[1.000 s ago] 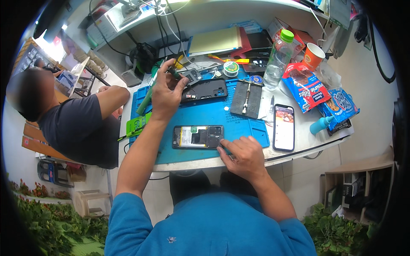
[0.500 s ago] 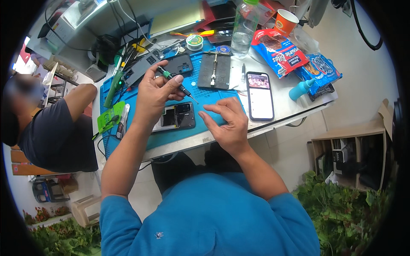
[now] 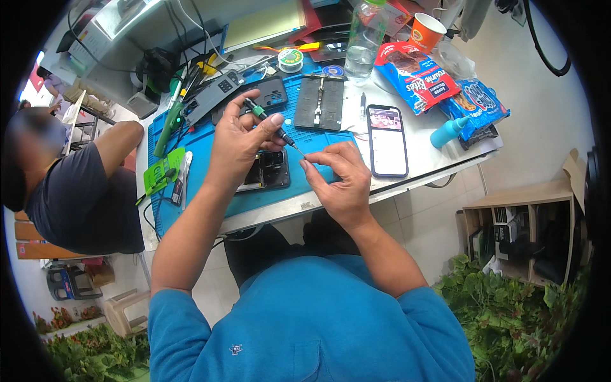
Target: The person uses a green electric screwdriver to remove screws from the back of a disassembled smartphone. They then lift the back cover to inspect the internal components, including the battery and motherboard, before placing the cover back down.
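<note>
Green and black, a slim screwdriver runs on a slant between two hands! The left hand has its fingers curled in around the handle, thumb pressing against it, a light-looking grip that seems to favour fine control over force. The driver angles down to the right, and that slant brings its metal tip straight to the right hand, where thumb and forefinger come together in a tight pinch at the very end, apparently to steady it; whether some tiny part sits between them, I cannot tell. Beneath, the opened phone lies on the blue mat, partly hidden by the left hand and wrist, its insides facing up, presumably for easy reach from above. The mat likely protects the white surface underneath. Farther back, a black clamp board lies by the mat's far side, within easy reach, I'd judge. Near the right hand, a second phone lies face up, screen lit, probably turned that way for a quick glance.
</note>
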A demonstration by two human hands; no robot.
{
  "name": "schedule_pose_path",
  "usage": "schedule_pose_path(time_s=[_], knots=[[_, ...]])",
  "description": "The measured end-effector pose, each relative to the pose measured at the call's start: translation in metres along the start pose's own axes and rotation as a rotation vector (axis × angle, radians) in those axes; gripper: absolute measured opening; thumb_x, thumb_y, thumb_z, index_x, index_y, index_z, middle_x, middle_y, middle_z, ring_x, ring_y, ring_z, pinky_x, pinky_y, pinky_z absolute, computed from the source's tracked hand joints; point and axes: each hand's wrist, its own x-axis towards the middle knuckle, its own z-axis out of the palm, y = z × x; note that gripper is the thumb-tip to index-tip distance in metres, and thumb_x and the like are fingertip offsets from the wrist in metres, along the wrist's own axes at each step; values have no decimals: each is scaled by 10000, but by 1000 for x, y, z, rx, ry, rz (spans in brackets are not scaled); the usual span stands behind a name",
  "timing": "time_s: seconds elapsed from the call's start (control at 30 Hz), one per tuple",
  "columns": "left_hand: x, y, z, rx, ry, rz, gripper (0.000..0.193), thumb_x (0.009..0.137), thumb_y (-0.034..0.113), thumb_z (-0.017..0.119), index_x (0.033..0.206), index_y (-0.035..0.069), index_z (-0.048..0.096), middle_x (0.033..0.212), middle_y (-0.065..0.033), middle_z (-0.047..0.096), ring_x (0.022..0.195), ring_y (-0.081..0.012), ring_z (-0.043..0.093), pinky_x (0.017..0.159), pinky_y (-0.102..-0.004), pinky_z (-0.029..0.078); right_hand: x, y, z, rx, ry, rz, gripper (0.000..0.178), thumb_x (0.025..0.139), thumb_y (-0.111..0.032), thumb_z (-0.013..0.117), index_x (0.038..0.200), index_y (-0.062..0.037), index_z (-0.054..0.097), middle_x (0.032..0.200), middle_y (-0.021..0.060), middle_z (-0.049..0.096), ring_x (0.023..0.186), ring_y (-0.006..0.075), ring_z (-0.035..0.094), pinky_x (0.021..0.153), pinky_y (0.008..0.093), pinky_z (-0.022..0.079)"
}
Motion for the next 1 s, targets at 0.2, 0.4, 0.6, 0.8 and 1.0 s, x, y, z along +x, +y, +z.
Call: schedule_pose_path(time_s=[0.2,0.4,0.6,0.8,1.0], knots=[[0,-2,-1,4,-6,33,801,1035,205,880,1653,-3,415,1060,-119,784,842,-161,787,736,-298,677,0,3,-1,17,-9,-9,140,863,-6,898,975,-49,826,934,74,703,887,246,655,780,386,527],[-1,2,1,9,9,30,799,1043,210,871,1657,-4,407,1074,-124,782,849,-168,789,744,-307,678,-1,-2,-1,49,1,99,155,876,-43,919,1007,-37,835,951,81,712,899,245,664,791,384,533],[-2,1,3,2,-4,29,796,1044,210,870,1660,8,407,1089,-125,779,863,-165,790,745,-300,678,0,0,-2,44,-20,67,152,890,-66,937,1009,-46,845,962,79,730,904,241,672,800,385,539],[-2,0,3,10,-11,37,797,1048,210,866,1664,6,402,1081,-120,772,866,-161,786,742,-294,674,1,2,-3,49,-30,39,118,892,-48,927,974,-54,843,944,73,733,902,232,671,795,379,536],[-1,-1,-1,-58,-3,131,721,1059,168,815,1645,-2,431,1076,-98,751,818,-149,742,707,-286,615,0,0,-3,55,-25,68,102,888,-25,906,953,-53,832,927,66,722,897,227,667,789,380,532]])
